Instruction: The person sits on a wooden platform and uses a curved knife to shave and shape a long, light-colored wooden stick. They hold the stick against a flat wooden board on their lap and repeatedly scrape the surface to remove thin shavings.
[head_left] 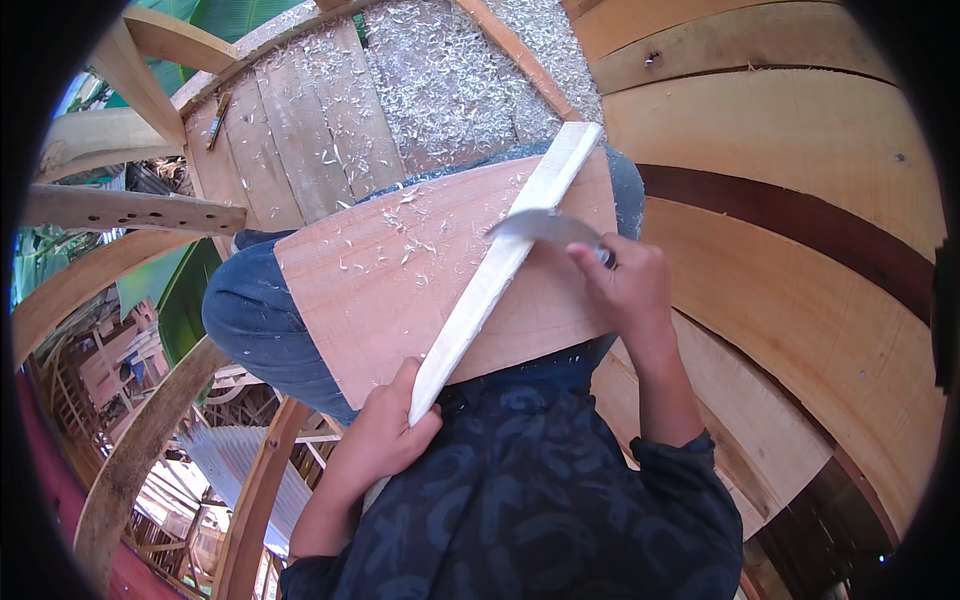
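A pale strip of wood (478, 292) slants over a flat reddish wooden board (380, 290) that rests across my lap. My left hand (388, 428) is closed around the strip's near end, close to my body. In my right hand (630, 285) is the handle of a knife with a curved blade (540, 226). The blade lies across the upper half of the strip, its tip reaching past the strip's left edge. Slight blur softens the blade. Thin curled shavings are scattered on the board.
Shavings thickly cover the plank floor (290, 140) ahead of my knees. A small yellowish tool, perhaps a cutter (218, 121), lies at the far left. Wide planks form a wall (780, 130) close on my right. An open wooden frame (130, 210) stands on the left, with leaves beyond.
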